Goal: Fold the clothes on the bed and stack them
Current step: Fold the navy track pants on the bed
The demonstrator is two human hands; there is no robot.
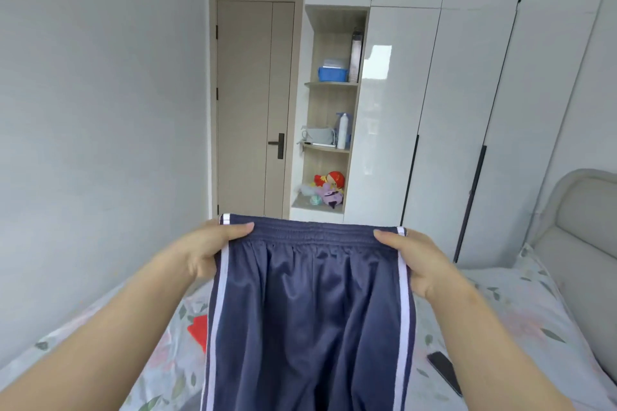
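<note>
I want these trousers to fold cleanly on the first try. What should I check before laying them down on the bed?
1. Left hand pinching the waistband corner: ok.
2. Right hand pinching the opposite corner: ok.
3. Waistband of the navy trousers stretched level between the hands: ok.
4. Legs hanging straight, untwisted: cannot tell, the lower part runs out of view.
5. Phone lies on the bed to the right, possibly in the landing area: not ok.
6. Red item on the bed at left, partly behind the trousers: not ok, may get covered.

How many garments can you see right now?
2: navy trousers held up by both hands; a red piece on the bed, left. The trousers may hide others.
</note>
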